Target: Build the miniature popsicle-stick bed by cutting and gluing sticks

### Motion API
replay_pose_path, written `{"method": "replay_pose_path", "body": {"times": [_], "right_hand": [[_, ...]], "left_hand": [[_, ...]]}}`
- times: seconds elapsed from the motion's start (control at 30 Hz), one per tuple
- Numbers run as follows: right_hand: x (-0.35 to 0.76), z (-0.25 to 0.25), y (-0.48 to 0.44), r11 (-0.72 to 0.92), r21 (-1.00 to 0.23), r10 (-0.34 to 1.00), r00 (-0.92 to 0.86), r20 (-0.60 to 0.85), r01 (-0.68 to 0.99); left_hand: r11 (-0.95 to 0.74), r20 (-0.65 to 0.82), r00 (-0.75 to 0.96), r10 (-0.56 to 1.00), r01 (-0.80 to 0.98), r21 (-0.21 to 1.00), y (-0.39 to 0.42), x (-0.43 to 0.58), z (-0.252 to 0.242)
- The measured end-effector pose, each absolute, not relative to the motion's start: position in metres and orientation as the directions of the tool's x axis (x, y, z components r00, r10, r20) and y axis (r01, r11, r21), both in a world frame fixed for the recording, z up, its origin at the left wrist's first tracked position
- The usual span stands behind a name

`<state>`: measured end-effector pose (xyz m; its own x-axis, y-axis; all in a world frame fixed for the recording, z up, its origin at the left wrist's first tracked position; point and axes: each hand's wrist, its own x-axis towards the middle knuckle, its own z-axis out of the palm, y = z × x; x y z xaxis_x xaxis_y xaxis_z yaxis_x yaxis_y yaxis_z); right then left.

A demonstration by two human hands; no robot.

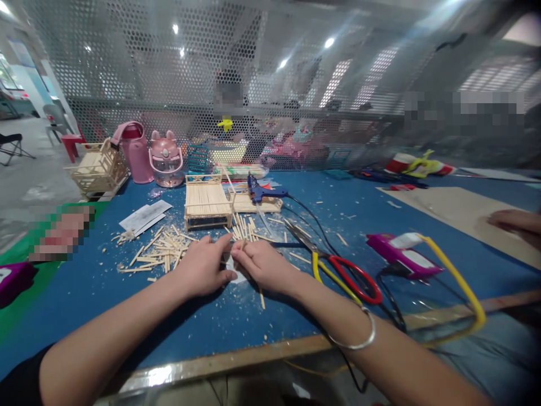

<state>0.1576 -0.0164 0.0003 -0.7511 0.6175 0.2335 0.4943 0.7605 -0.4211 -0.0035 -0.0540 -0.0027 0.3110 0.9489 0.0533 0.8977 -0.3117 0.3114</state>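
Note:
My right hand (264,264) is closed in a pinch around a small pale wooden stick (244,244), whose tip shows at the fingers. Beside it my left hand (203,266) has thumb and forefinger apart, the forefinger close to the right fingertips. A white paper piece (239,275) lies beneath both hands, partly covered. Just beyond the left hand spreads a pile of cut wooden sticks (167,251). Behind the hands stands a small slatted stick-built piece (207,200). A blue glue gun (262,193) rests over a flatter stick-built piece (257,204).
Red-and-yellow-handled pliers (316,254) lie by my right forearm. A purple device (403,256) with a yellow strap sits farther right. Pink bottles (139,152) and another stick model (97,166) stand back left before a perforated metal screen (169,73). Another person's hand (513,219) is at right.

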Motion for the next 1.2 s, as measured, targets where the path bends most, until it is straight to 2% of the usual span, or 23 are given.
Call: {"method": "replay_pose_path", "body": {"times": [0.07,0.23,0.6,0.7,0.8,0.93,0.97,1.03,1.1,1.13,1.2], "right_hand": [[0.156,0.001,-0.015,0.751,-0.430,0.627,-0.745,0.227,0.501],[0.154,0.002,-0.016,0.780,-0.362,0.602,-0.769,0.213,0.510],[0.157,0.003,-0.020,0.800,-0.381,0.564,-0.798,0.213,0.463],[0.159,0.004,-0.020,0.838,-0.303,0.518,-0.835,0.184,0.453],[0.161,0.003,-0.022,0.863,-0.201,0.501,-0.837,0.221,0.463],[0.160,0.001,-0.028,0.916,-0.111,0.401,-0.890,0.216,0.386],[0.159,0.001,-0.028,0.912,-0.140,0.408,-0.888,0.213,0.385],[0.158,-0.001,-0.024,0.836,-0.305,0.528,-0.820,0.220,0.457],[0.156,-0.004,-0.016,0.663,-0.518,0.701,-0.691,0.176,0.540],[0.155,-0.005,-0.012,0.579,-0.588,0.764,-0.627,0.151,0.565],[0.155,-0.006,-0.006,0.492,-0.650,0.825,-0.548,0.136,0.579]], "left_hand": [[-0.303,0.056,0.301,0.952,0.900,0.314,-0.055,-0.003,-0.002],[-0.313,0.054,0.312,0.949,0.896,0.316,-0.055,-0.003,-0.001],[-0.295,0.055,0.295,0.954,0.888,0.352,-0.052,-0.005,-0.006],[-0.306,0.056,0.306,0.950,0.892,0.332,-0.053,-0.005,-0.005],[-0.326,0.067,0.322,0.944,0.891,0.315,-0.053,-0.005,-0.003],[-0.357,0.080,0.351,0.933,0.875,0.327,-0.052,-0.005,-0.003],[-0.358,0.080,0.352,0.933,0.873,0.332,-0.052,-0.006,-0.004],[-0.337,0.072,0.332,0.940,0.880,0.335,-0.052,-0.006,-0.004],[-0.306,0.065,0.302,0.951,0.894,0.326,-0.052,-0.005,-0.005],[-0.295,0.062,0.290,0.955,0.900,0.321,-0.052,-0.005,-0.005],[-0.288,0.058,0.285,0.957,0.905,0.314,-0.052,-0.005,-0.005]]}}
